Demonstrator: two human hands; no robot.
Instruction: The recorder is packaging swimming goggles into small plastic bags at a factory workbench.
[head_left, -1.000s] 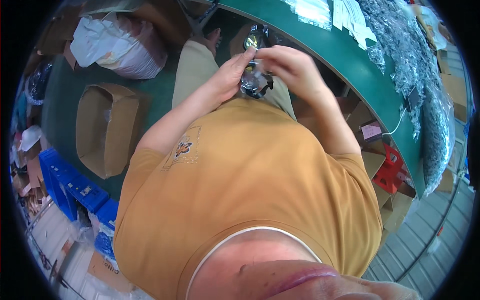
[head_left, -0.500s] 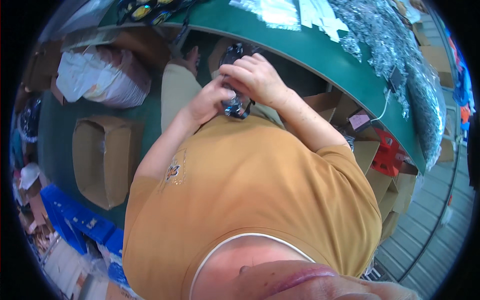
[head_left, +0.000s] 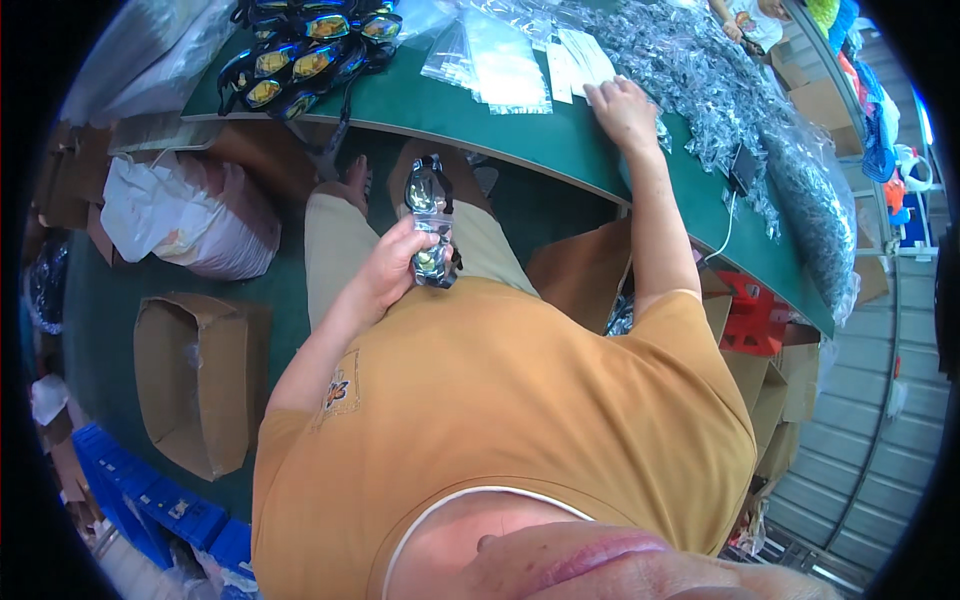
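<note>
A pair of swimming goggles (head_left: 428,185) with dark frames and shiny lenses is gripped in my left hand (head_left: 392,262), over my lap. A small clear piece, possibly plastic, lies over the middle of the goggles. My right hand (head_left: 625,115) reaches out to the green table, fingers stretched over the edge of a stack of white paper slips (head_left: 582,62); its fingertips touch the slips. Beside them lie clear plastic bags (head_left: 505,75). A pile of goggles with mirrored yellowish lenses (head_left: 310,62) rests at the table's far left.
The green table (head_left: 400,105) curves ahead of me, with a heap of small clear packets (head_left: 690,110) toward its right. A red plastic stand (head_left: 752,312) and cardboard boxes are under it. At left are a white sack (head_left: 190,215), an open carton (head_left: 200,380) and blue crates (head_left: 165,505).
My right hand has left the goggles and moved out to the white slips on the table. My left hand keeps the goggles, now slightly lower and further left.
</note>
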